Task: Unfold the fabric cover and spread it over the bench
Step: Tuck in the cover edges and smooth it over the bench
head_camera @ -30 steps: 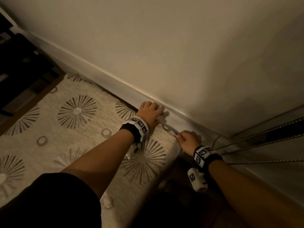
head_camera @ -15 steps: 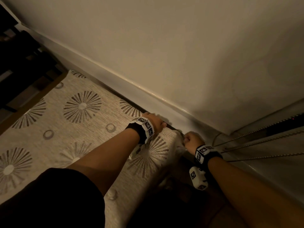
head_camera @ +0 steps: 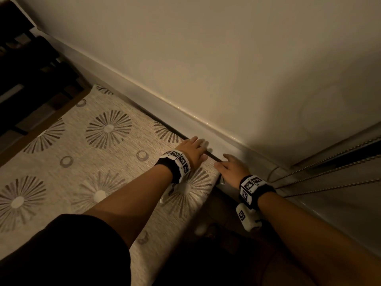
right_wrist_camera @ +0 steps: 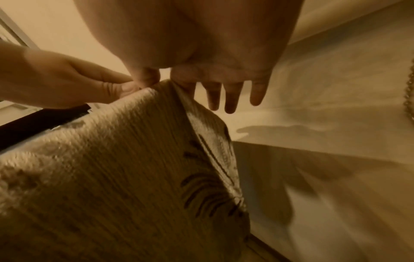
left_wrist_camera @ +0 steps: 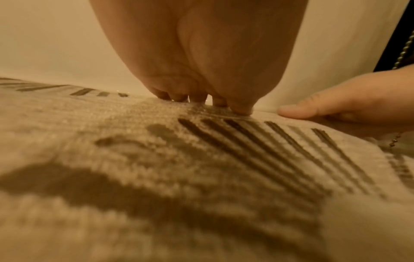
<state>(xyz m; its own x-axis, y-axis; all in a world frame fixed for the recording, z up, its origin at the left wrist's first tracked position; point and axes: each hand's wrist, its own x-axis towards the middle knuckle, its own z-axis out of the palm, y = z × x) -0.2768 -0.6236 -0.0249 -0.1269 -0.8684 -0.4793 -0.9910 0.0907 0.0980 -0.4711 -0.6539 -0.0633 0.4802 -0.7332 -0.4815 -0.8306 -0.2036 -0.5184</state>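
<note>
Both hands are working the far right corner of the fabric cover point(head_camera: 107, 162), already lying flat over the bench by the wall point(head_camera: 226, 58). Left hand point(head_camera: 192, 150) is pressing w/ straight fingers along the far edge; right hand point(head_camera: 232, 169) is spread, fingers relaxed, touching the corner, not pinching. Best approach IMO: keep the left anchoring while the right is smoothing the overhang down evenly.

Dim warm light on my feeds, all yellow-brown. Head cam: bottom + left corners near black, wall point(head_camera: 226, 58) lit soft, edges bowed. Wrist cams: near fabric cover point(left_wrist_camera: 156, 203) blurred, noisy; hard hand shadows on floor point(right_wrist_camera: 313, 159), right wrist view.
</note>
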